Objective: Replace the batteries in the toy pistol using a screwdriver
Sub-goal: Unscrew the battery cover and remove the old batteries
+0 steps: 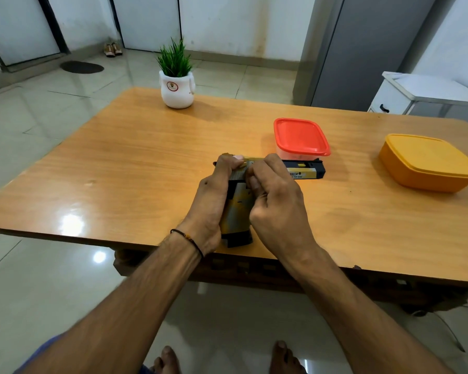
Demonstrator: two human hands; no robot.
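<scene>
- We see the toy pistol [238, 211] – yellow and black – held in both hands over the near side of the wooden table [135, 157], its grip pointing back toward the person and its barrel running off to the right.
- The left hand [214, 201] grips the rear of the pistol, with its fingers curled over the top and the thumb pressed beside them.
- The right hand [276, 201] holds the middle of the pistol, its fingers curled in tight against the frame just above the grip.
- We cannot tell whether the pistol's butt touches the tabletop or hangs just above it.
- A dark thread band [189, 238] circles the left wrist.
- Just beyond the barrel stands a red-lidded box [300, 136]; a yellow box [427, 163] sits well apart to its right.
- A potted plant [176, 76] in a white pot stands at the table's far edge.
</scene>
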